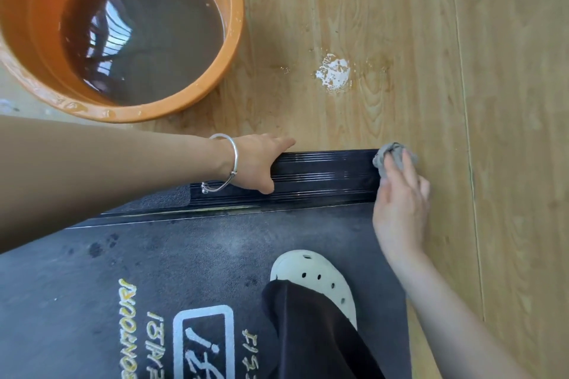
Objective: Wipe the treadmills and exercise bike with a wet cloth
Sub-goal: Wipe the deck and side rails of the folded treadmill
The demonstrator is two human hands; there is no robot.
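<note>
The treadmill's glossy black ribbed side rail (323,177) runs across the middle of the view, with the dark belt (184,255) below it. My left hand (258,163), a silver bangle on its wrist, grips the rail with the thumb on the near side and the fingers over the far edge. My right hand (400,200) presses a crumpled grey cloth (391,157) against the rail's right end with straight fingers.
An orange bucket (228,49) of murky brown water stands on the wooden floor at the upper left. A white stain (334,72) marks the floor (462,71) beyond the rail. My foot in a white perforated clog (314,277) stands on the belt, which carries printed lettering.
</note>
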